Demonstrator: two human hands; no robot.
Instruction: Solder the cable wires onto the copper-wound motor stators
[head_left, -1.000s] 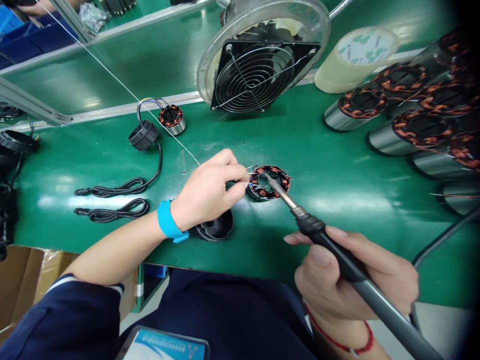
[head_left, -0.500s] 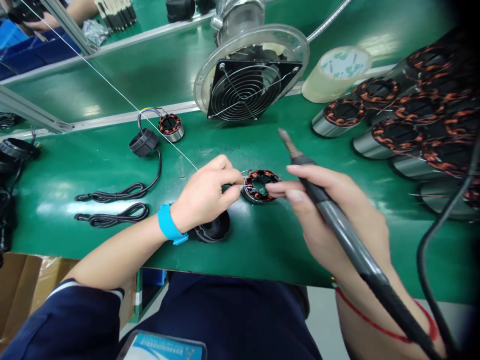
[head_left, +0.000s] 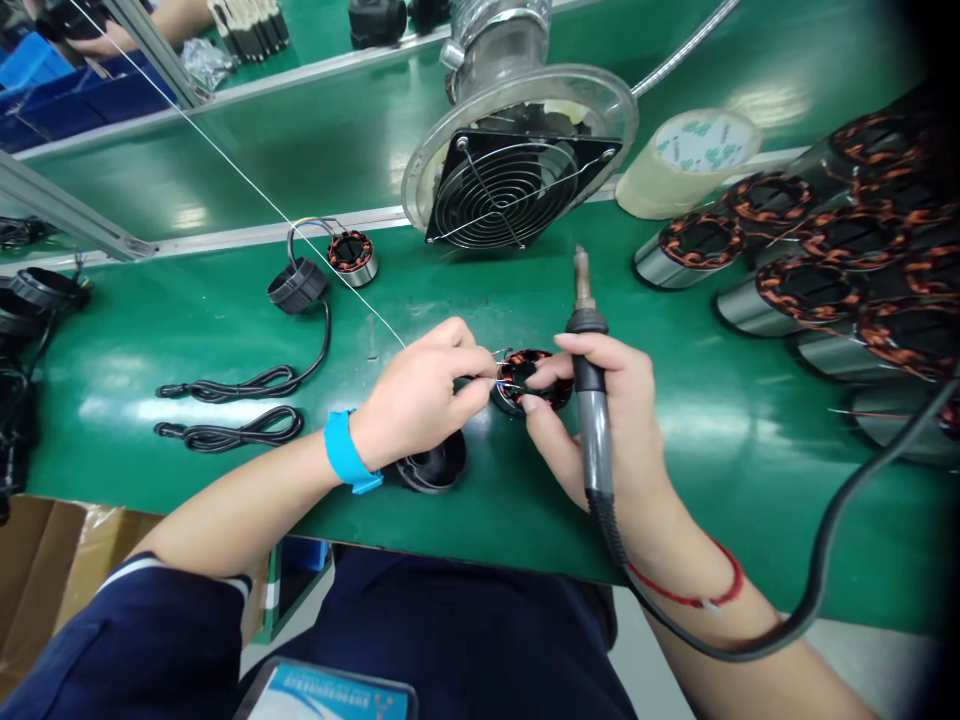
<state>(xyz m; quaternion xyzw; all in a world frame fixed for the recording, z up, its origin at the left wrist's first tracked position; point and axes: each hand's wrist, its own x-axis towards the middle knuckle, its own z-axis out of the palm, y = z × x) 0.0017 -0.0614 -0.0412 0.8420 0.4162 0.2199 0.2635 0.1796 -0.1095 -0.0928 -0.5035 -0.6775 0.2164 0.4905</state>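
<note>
A motor stator (head_left: 534,372) with copper windings lies on the green bench between my hands. My left hand (head_left: 431,390) pinches thin wires (head_left: 501,383) at the stator's left side; a white strand of solder wire (head_left: 300,230) runs down to this hand from the upper left. My right hand (head_left: 611,405) holds a soldering iron (head_left: 592,400), its tip pointing up and away from the stator. The right thumb and a fingertip reach over the stator near the wires. Beneath my left wrist sits a black round cap (head_left: 435,465), partly hidden.
A caged fan (head_left: 517,190) stands behind the stator. Rows of stators (head_left: 690,245) and a tape roll (head_left: 690,160) fill the right. On the left lie coiled black cables (head_left: 232,432) and another stator (head_left: 352,255) wired to a cap (head_left: 296,285). The iron's cord (head_left: 817,580) loops at right.
My right hand has moved left, its fingers now closer to the wires. The soldering iron has turned more upright. My left hand keeps its pinch beside the stator. The whole view has shifted slightly.
</note>
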